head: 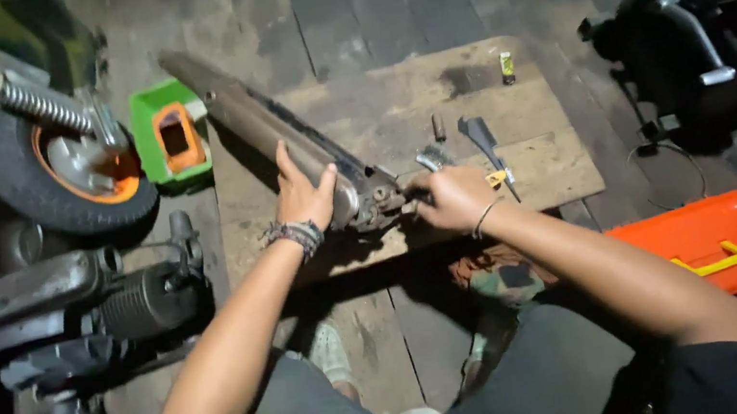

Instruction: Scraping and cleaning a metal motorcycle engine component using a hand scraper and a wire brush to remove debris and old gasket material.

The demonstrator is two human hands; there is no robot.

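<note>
exhaust pipe [263, 120] gripped by left hand [304, 197], green box [168, 135] beside it.

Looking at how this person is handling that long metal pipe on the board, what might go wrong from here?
The long pipe juts past the wooden board, steadied only by the left hand; it might roll or tip. The right hand works at the pipe's grimy end, so its fingers could slip or get pinched. Small loose parts lie near the edge of the work and could be knocked off into the dim floor.
</note>
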